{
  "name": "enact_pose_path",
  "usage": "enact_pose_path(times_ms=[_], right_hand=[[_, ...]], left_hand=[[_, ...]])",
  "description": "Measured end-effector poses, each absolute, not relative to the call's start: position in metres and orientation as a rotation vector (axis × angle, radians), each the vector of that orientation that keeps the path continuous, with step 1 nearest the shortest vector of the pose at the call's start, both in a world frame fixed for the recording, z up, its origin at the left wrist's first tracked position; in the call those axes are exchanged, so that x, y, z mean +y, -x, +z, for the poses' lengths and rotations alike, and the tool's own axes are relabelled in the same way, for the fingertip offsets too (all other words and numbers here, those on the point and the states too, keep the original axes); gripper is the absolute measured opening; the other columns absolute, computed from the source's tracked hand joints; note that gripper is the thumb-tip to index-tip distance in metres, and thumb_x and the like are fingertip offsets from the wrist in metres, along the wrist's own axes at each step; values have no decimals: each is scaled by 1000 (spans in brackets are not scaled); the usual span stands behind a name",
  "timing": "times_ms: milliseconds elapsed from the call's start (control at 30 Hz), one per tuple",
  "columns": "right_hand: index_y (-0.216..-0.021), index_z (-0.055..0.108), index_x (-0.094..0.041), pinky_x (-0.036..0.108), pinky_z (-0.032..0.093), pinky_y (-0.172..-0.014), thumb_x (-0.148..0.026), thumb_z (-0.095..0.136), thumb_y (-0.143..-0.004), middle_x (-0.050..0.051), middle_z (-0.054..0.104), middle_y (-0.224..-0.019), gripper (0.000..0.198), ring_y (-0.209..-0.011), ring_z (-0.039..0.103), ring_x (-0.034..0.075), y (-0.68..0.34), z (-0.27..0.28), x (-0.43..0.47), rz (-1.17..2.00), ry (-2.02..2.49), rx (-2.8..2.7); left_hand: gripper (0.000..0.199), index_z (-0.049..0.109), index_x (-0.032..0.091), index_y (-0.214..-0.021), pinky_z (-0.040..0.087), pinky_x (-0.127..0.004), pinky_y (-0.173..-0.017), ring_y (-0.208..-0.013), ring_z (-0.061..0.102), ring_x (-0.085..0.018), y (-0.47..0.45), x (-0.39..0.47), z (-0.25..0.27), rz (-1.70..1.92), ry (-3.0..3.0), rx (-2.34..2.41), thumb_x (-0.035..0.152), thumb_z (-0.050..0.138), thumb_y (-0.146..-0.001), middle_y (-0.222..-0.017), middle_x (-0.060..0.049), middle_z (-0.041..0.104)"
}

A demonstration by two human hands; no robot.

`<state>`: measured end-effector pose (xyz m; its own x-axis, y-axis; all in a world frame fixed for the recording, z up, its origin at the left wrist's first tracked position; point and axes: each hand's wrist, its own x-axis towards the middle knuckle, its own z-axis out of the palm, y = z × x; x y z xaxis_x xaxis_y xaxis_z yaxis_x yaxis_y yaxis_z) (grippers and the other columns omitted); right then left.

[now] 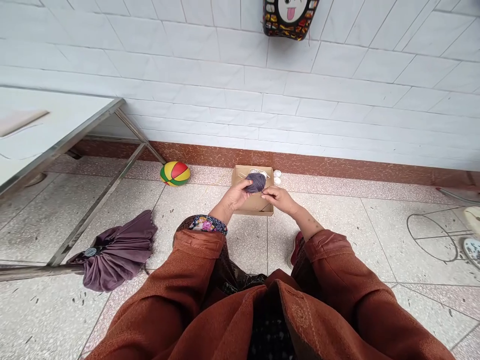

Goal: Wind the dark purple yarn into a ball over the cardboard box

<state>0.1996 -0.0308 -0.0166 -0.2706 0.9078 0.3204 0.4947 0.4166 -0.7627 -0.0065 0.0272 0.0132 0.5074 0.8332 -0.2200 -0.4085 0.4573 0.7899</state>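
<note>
A ball of dark purple-grey yarn (255, 183) is in my left hand (237, 194), with the thumb over its near left side. At the ball's lower right, my right hand (278, 198) has its fingers pinched together, seemingly on a strand of the same yarn. Both hands are above a shallow open cardboard box (255, 204) on the floor. White yarn or cord lies inside the box's far end, partly hidden behind the ball. Small white round things (277, 176) sit just outside the box's right far corner.
A colourful ball (175, 173) rests by the wall, left of the box. Nearer on the left lie a folded purple umbrella (116, 252) and a metal-framed table (67, 107). A wire stand (431, 237) is at the right. A dark basket (288, 22) hangs on the tiled wall.
</note>
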Motion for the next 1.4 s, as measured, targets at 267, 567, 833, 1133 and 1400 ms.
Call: enact_pose_path(times_ms=[267,567,833,1133,1400], right_hand=[[-88,78,-25,35,52,-77,-53,68,-99,5,70,-83,32,-79,63,20,-199,4,-29,606,1178,-1867],[-79,76,-24,35,50,-77,-51,76,-93,4,68,-79,30,-78,60,20,-207,-1,-13,619,1239,-1764],[-82,70,-22,31,47,-70,-59,70,-89,2,66,-80,38,-73,57,18,-222,-25,1,848,1343,-1532],[-85,71,-22,31,48,-71,-52,61,-98,3,70,-81,34,-74,60,18,-205,-26,-25,829,1339,-1787],[-94,77,-23,34,52,-79,-58,62,-100,5,72,-90,38,-82,64,20,-206,6,-38,803,1194,-1812]], left_hand=[[27,77,18,-95,51,-29,-79,-93,65,-19,2,21,1,739,-927,840,25,70,-70,-98,-6,75],[37,76,18,-110,52,-32,-79,-92,65,-20,2,16,-3,475,-949,683,25,71,-74,-105,-8,75],[48,72,21,-123,55,-36,-87,-108,68,-25,5,11,8,575,-780,477,31,72,-76,-126,-10,73],[35,72,16,-106,53,-33,-92,-106,69,-23,3,23,10,890,-697,574,29,74,-74,-111,-10,77],[42,72,19,-112,51,-30,-91,-102,66,-19,5,27,-3,840,-924,771,25,77,-71,-112,-5,74]])
